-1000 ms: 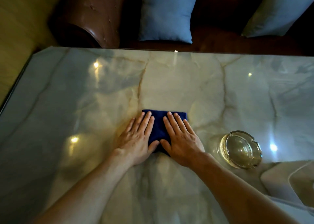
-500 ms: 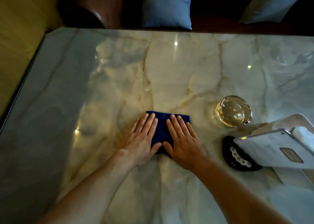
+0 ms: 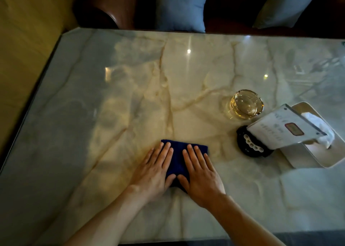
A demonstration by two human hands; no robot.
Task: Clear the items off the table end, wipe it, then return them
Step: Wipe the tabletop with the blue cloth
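1 head camera looks steeply down, close over the table.

Lounge or restaurant booth — glossy marble table, brown leather sofa with cushions, glass ashtray, tissue box, table sign.

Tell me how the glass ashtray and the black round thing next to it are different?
The glass ashtray is clear and yellowish, so you can see through it; the black round thing is dark and solid. The ashtray stands in the open, while the black thing is partly hidden behind a tilted card. The black thing has a row of pale beads; the ashtray has none. Both are round and sit on the marble table.
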